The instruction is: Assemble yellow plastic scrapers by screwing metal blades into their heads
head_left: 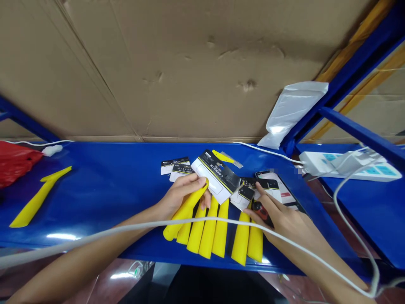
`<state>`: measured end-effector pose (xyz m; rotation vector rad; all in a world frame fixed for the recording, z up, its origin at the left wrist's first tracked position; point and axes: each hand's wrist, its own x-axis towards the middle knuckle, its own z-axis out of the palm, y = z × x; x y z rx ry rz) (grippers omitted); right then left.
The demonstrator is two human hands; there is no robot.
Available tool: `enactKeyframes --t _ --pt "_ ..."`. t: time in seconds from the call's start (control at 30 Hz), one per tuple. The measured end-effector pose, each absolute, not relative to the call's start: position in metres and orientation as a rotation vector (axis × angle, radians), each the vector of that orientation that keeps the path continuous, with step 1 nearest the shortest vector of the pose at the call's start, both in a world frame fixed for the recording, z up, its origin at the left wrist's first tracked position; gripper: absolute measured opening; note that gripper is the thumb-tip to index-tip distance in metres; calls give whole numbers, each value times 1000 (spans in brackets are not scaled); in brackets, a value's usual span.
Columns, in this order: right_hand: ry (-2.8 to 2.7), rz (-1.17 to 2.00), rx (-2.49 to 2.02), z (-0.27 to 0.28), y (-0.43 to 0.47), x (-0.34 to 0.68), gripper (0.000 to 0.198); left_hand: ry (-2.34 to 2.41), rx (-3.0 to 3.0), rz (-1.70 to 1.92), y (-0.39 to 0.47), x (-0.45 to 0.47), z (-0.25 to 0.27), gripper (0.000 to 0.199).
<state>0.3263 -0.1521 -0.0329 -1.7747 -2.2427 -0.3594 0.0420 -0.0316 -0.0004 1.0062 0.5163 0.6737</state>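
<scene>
My left hand (pixel 186 194) is closed around the narrow end of a yellow plastic handle (pixel 183 215), thumb near a small hole in it. A black-and-white printed packaging card (pixel 218 175) stands tilted against these fingers. My right hand (pixel 281 217) is curled on a red-and-black hand tool (pixel 262 213), whose kind I cannot make out. Its index finger reaches toward more small cards (pixel 245 196). Between and below the hands, several yellow handles (pixel 207 234) lie side by side, wide ends toward me. Behind the card lies a yellow piece (pixel 224 157) with a clear or metallic strip.
More cards (pixel 179 169) lie left of centre on the blue table (pixel 110 181). A single yellow handle (pixel 41 196) and a red bag (pixel 19 162) are far left. A phone (pixel 287 194) and power strip (pixel 354 164) are right. A white cable (pixel 126 228) crosses before my arms.
</scene>
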Motion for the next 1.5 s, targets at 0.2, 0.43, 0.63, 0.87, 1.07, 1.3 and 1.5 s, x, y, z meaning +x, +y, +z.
enactKeyframes --t 0.2,0.43,0.63,0.87,1.07,1.3,1.5 --pt "-2250 -332 -1705 -40 -157 318 44 563 975 685 -37 41 1 38" --pt "-2255 -303 -1687 -38 -157 319 43 599 926 726 -46 39 4 37" --pt "-2272 -246 -1726 -40 -153 320 46 540 940 806 -45 44 9 33" --pt "-2137 -124 -1565 14 -136 316 32 365 720 360 -35 30 25 35" --pt "-2144 164 -1331 93 -84 301 51 276 790 247 -24 38 35 47" --pt "-2165 142 -1322 144 -43 297 30 309 997 324 -8 50 69 52" --pt "-2093 156 -1350 150 -36 299 28 402 1125 503 -4 46 67 44"
